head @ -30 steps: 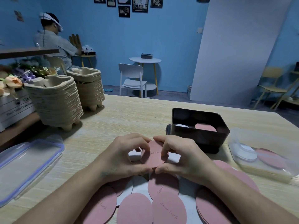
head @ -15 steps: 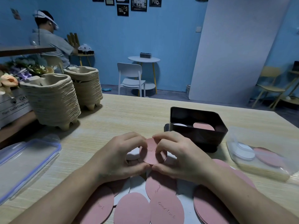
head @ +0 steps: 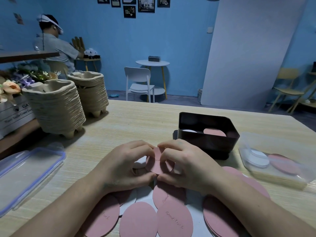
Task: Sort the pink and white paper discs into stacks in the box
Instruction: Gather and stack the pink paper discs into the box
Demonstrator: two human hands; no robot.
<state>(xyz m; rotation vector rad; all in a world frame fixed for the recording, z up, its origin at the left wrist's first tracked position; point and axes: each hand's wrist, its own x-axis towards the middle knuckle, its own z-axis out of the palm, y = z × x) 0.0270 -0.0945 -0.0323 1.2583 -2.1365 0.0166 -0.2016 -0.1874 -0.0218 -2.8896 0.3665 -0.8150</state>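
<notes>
Both hands, left hand point(head: 123, 165) and right hand point(head: 186, 164), pinch 1 pink disc point(head: 158, 162) at centre frame, just short of the black box point(head: 207, 134); thin, light, bendy paper, best pinched at its edge

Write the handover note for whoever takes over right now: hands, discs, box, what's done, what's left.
Hands: left hand and right hand both pinch one pink disc, held in front of the box.
Box: white pile on its left, pink pile on its right.
Loose discs: many pink and some white, overlapping on the table under the wrists.
Done: both piles started.
Left: put the held disc on the pink pile, then sort the rest.
</notes>
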